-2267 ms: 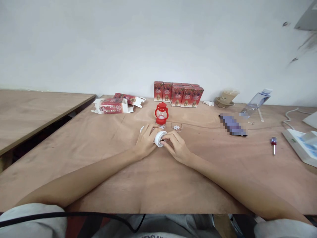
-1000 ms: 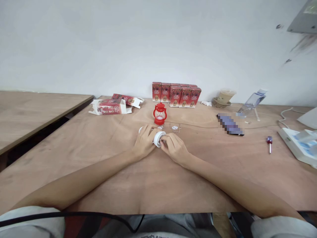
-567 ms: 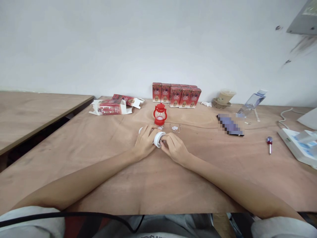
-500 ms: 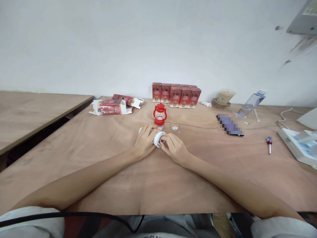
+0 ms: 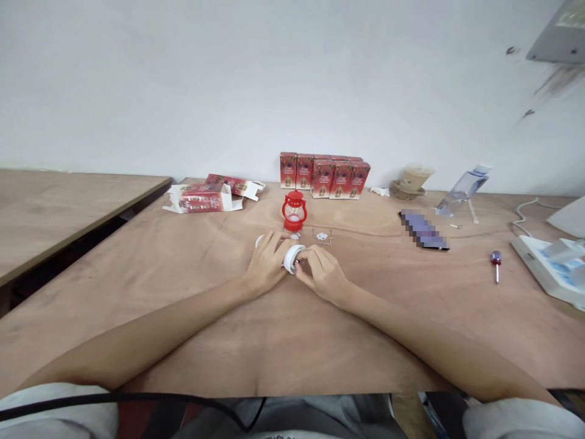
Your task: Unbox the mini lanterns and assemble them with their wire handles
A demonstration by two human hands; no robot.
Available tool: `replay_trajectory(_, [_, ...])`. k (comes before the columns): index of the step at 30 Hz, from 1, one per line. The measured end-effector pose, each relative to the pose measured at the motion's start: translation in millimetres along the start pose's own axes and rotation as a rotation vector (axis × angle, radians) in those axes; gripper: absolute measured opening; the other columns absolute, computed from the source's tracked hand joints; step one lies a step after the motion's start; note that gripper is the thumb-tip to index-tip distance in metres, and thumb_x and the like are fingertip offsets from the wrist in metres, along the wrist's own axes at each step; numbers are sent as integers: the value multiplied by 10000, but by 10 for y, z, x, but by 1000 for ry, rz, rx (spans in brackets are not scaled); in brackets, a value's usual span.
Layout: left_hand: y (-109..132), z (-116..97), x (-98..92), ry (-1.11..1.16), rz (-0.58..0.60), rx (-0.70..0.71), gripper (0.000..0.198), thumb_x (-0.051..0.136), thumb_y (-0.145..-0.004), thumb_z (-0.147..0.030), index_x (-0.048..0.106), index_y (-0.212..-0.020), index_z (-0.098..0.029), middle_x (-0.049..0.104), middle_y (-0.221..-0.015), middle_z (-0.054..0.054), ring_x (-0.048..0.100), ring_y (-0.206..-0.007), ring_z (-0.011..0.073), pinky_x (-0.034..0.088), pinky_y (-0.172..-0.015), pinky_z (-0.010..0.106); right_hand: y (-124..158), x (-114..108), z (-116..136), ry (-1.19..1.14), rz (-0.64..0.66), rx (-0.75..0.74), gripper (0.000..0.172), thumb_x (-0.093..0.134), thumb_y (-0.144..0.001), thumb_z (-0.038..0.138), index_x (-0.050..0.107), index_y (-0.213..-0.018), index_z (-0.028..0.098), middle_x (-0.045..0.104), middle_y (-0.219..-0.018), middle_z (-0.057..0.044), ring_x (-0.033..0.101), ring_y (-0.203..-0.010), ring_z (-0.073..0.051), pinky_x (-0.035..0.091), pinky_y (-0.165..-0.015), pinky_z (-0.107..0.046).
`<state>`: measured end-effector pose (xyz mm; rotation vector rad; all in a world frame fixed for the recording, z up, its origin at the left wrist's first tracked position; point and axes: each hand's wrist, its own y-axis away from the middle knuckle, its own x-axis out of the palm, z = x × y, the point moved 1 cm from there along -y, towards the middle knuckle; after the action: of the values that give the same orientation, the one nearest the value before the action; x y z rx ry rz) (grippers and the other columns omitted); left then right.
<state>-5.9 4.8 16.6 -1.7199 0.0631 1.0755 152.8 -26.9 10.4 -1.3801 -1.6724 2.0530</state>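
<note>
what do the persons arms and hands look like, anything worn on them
Both arms are bare below short, pale grey sleeves: left sleeve, right sleeve. The left hand and right hand have no gloves; no watch, ring or bracelet shows. A thin black cable runs past the left sleeve.

- No lettering could be read anywhere.
- The red boxes (image 5: 324,175) at twelve o'clock carried gold print, too small to read.
- The opened boxes (image 5: 205,196) at ten o'clock were likewise illegible.
- The white round part (image 5: 292,258) showed no legible mark.
</note>
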Motion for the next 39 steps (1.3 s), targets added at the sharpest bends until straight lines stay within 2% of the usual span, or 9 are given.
replay_trajectory(6, [10, 23, 27, -25, -2, 8, 165, 530, -841, -180, 593, -993, -165, 583, -996, 88, 545, -890, 205, 439, -766, 321, 5, 6, -6, -6, 35, 8, 98, 430, -861, 158, 490, -790, 190, 549, -690, -38, 514, -622, -155, 430, -590, -262])
replay_trajectory(10, [7, 26, 20, -11, 28, -15, 171, 539, -844, -217, 590, -997, -160, 580, -988, 92, 541, -893, 211, 440, -751, 319, 5, -17, -23, -210, 52, 146, 90, 417, -879, 185, 476, -811, 195, 555, -724, -36, 535, -652, -146, 452, -623, -263])
replay_trajectory(13, [3, 23, 16, 5, 41, -43, 165, 545, -839, -213, 592, -988, -158, 577, -979, 93, 532, -890, 213, 441, -746, 320, 11, -11, -39, -506, 7, 455, 65, 418, -859, 224, 441, -800, 210, 546, -733, -10, 547, -652, -130, 467, -646, -271])
replay_trajectory(19, [-7, 17, 1, -4, 20, -47, 210, 533, -799, -144, 589, -1001, -159, 574, -993, 100, 534, -903, 219, 451, -752, 332, 32, 93, -10, -1174, -119, 1350, 145, 371, -820, 282, 346, -689, 224, 476, -572, 40, 440, -435, -88, 388, -397, -202])
replay_trajectory(24, [-152, -2, -22, -131, -64, 45, 156, 523, -838, -176, 602, -970, -148, 607, -976, 113, 556, -887, 227, 455, -738, 338, 3, 56, 30, -1428, -54, 1728, 178, 364, -804, 150, 426, -644, 200, 543, -569, -20, 554, -518, -103, 559, -567, -266])
replay_trajectory(26, [-245, -13, 3, -206, -79, 132, 158, 485, -874, -177, 607, -971, -154, 629, -969, 111, 573, -891, 227, 459, -746, 350, -1, 34, 17, -1461, -1, 1759, 223, 342, -825, 136, 482, -658, 184, 567, -594, -52, 597, -571, -128, 591, -647, -328])
replay_trajectory(29, [-383, -40, 69, -260, -32, 296, 211, 417, -905, -133, 605, -992, -176, 656, -959, 96, 599, -916, 214, 465, -777, 363, -16, 21, -42, -1458, 95, 1679, 274, 329, -880, 181, 527, -691, 172, 598, -642, -78, 632, -630, -155, 601, -695, -386])
replay_trajectory(32, [-497, -88, 101, -204, 41, 445, 215, 411, -908, -111, 598, -974, -194, 670, -958, 71, 618, -937, 189, 468, -839, 365, -40, 17, -111, -1436, 78, 1636, 230, 364, -895, 188, 554, -765, 181, 636, -727, -51, 647, -673, -134, 604, -721, -369])
replay_trajectory(39, [-713, -138, -40, -264, 149, 689, 284, 331, -931, -81, 594, -976, -179, 675, -1010, 59, 623, -990, 175, 488, -834, 340, -68, 5, -185, -1479, 134, 1548, 247, 409, -872, 101, 605, -743, 179, 671, -729, -34, 648, -663, -111, 615, -711, -321])
